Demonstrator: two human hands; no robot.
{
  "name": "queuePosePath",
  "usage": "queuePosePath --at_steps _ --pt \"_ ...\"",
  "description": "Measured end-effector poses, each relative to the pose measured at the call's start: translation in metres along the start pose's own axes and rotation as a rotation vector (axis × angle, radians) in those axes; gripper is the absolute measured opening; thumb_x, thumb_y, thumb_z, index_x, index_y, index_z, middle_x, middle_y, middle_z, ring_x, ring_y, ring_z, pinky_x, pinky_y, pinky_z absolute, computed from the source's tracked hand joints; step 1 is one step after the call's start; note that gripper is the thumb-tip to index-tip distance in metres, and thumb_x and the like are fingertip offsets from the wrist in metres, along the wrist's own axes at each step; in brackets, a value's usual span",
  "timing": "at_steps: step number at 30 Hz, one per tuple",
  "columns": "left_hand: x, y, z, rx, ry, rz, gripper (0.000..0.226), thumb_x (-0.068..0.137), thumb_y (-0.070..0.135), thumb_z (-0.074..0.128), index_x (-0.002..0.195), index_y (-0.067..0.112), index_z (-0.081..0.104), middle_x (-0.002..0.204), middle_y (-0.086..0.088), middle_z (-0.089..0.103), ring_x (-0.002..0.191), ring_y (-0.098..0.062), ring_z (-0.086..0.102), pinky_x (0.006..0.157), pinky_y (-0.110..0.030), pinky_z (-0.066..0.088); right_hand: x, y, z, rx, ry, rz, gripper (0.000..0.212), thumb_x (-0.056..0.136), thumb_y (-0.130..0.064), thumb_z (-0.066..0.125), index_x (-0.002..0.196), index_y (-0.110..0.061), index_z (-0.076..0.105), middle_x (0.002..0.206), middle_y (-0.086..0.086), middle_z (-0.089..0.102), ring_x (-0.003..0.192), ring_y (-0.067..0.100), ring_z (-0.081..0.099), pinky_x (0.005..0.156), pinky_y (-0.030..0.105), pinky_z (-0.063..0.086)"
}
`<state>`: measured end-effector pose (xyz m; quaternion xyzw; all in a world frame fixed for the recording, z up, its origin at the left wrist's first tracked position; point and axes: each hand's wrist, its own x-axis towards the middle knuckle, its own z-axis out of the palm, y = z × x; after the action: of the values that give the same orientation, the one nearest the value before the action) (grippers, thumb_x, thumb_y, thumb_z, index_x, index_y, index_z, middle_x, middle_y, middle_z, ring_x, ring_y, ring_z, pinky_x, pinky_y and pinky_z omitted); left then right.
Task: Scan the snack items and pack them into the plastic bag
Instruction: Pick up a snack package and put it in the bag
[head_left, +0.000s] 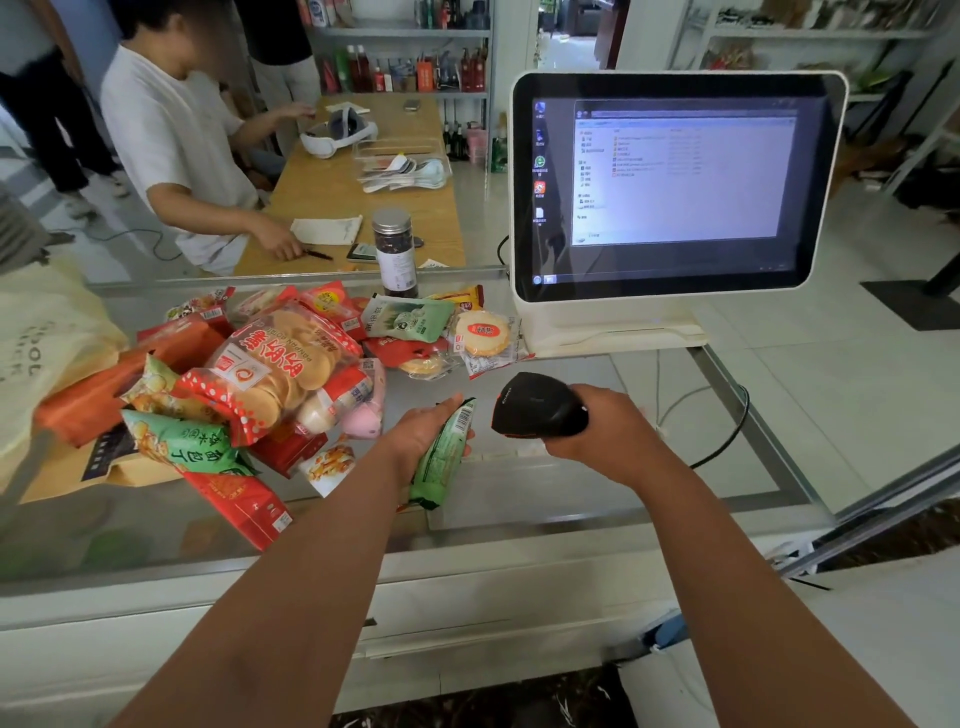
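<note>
My left hand (423, 428) grips a green snack packet (441, 457) above the glass counter, its white barcode label turned up toward the right. My right hand (597, 423) holds a black barcode scanner (535, 405), whose head points left at that barcode from a short gap away. A heap of snack packets (280, 364) in red, green and orange wrappers lies on the counter to the left of my hands. A cream-coloured bag (36, 338) sits at the far left edge, partly cut off.
A white checkout terminal (675, 182) with a lit screen stands at the back right on the glass counter (571, 483). A dark jar (396, 252) stands behind the heap. A person in a white shirt (166, 145) leans over a wooden table beyond. The scanner cable (727, 436) trails right.
</note>
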<state>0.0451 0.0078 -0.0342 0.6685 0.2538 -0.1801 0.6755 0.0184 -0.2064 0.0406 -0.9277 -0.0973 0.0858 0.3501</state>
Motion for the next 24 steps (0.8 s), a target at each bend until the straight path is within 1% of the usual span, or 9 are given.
queuePosePath --at_steps 3,7,11,14,17,18,20,22,24 --pt "-0.002 -0.002 0.002 -0.032 0.036 0.009 0.041 0.094 0.044 0.056 0.087 0.005 0.066 0.074 -0.006 0.074 0.058 -0.019 0.066 0.059 -0.027 0.053 0.006 0.007 0.018 -0.034 0.001 0.018 0.027 0.075 -0.013 0.073 0.096 -0.017 0.056 0.095 0.001 0.050 0.086 0.017 0.054 0.069 0.021 0.041" --pt "-0.009 -0.003 0.008 -0.097 0.068 0.042 0.041 0.094 0.043 0.057 0.081 0.005 0.067 0.070 -0.008 0.072 0.054 -0.019 0.064 0.052 -0.023 0.053 0.017 0.012 0.047 -0.148 0.010 0.051 0.042 0.080 -0.012 0.067 0.119 -0.013 0.052 0.114 0.007 0.043 0.097 0.024 0.055 0.091 0.033 0.046" --pt "-0.017 0.008 0.007 -0.125 0.090 0.070 0.042 0.094 0.043 0.057 0.078 0.005 0.066 0.064 -0.008 0.070 0.050 -0.020 0.063 0.055 -0.025 0.052 0.024 0.015 0.072 -0.319 0.075 0.078 0.048 0.086 -0.012 0.064 0.130 -0.014 0.045 0.123 0.010 0.043 0.107 0.025 0.054 0.095 0.035 0.044" --pt "-0.027 0.018 0.003 -0.115 0.079 0.092 0.042 0.094 0.045 0.056 0.078 0.008 0.065 0.062 -0.005 0.069 0.052 -0.020 0.064 0.056 -0.026 0.052 0.024 0.016 0.081 -0.342 0.080 0.128 0.067 0.083 -0.012 0.067 0.141 -0.012 0.033 0.130 0.012 0.040 0.116 0.027 0.047 0.098 0.037 0.043" --pt "-0.040 0.028 -0.004 -0.130 0.025 0.129 0.039 0.094 0.047 0.055 0.081 0.011 0.062 0.061 -0.003 0.068 0.053 -0.019 0.064 0.059 -0.027 0.053 0.023 0.002 0.083 -0.302 0.099 0.150 0.089 0.077 -0.016 0.071 0.148 -0.015 0.018 0.142 0.011 0.027 0.132 0.031 0.028 0.106 0.044 0.032" --pt "-0.045 0.033 -0.008 -0.145 0.012 0.153 0.038 0.095 0.046 0.054 0.081 0.011 0.062 0.061 -0.004 0.068 0.052 -0.018 0.064 0.055 -0.026 0.053 0.022 -0.007 0.084 -0.275 0.172 0.108 0.085 0.074 -0.013 0.070 0.147 -0.016 0.025 0.144 0.010 0.028 0.134 0.031 0.024 0.108 0.044 0.028" --pt "-0.055 0.048 -0.018 -0.156 -0.001 0.206 0.042 0.093 0.050 0.055 0.088 0.009 0.065 0.071 -0.007 0.071 0.057 -0.019 0.067 0.056 -0.026 0.054 0.026 -0.033 0.085 -0.151 0.404 -0.059 0.064 0.069 -0.004 0.057 0.132 -0.013 0.053 0.133 0.013 0.045 0.126 0.034 0.035 0.100 0.045 0.031" --pt "-0.074 0.067 -0.034 -0.151 0.037 0.296 0.061 0.082 0.065 0.059 0.108 0.009 0.065 0.096 -0.011 0.073 0.077 -0.022 0.070 0.072 -0.034 0.057 0.031 -0.074 0.085 0.128 0.539 -0.196 0.048 0.069 -0.002 0.042 0.110 -0.007 0.067 0.110 0.013 0.061 0.107 0.036 0.051 0.087 0.040 0.039" --pt "-0.098 0.081 -0.061 -0.168 0.094 0.359 0.084 0.069 0.079 0.059 0.121 0.013 0.058 0.115 -0.007 0.068 0.097 -0.022 0.067 0.087 -0.038 0.054 0.034 -0.127 0.087 0.432 0.497 -0.268 0.037 0.082 0.004 0.040 0.101 -0.009 0.069 0.098 0.008 0.066 0.097 0.030 0.060 0.083 0.037 0.047"
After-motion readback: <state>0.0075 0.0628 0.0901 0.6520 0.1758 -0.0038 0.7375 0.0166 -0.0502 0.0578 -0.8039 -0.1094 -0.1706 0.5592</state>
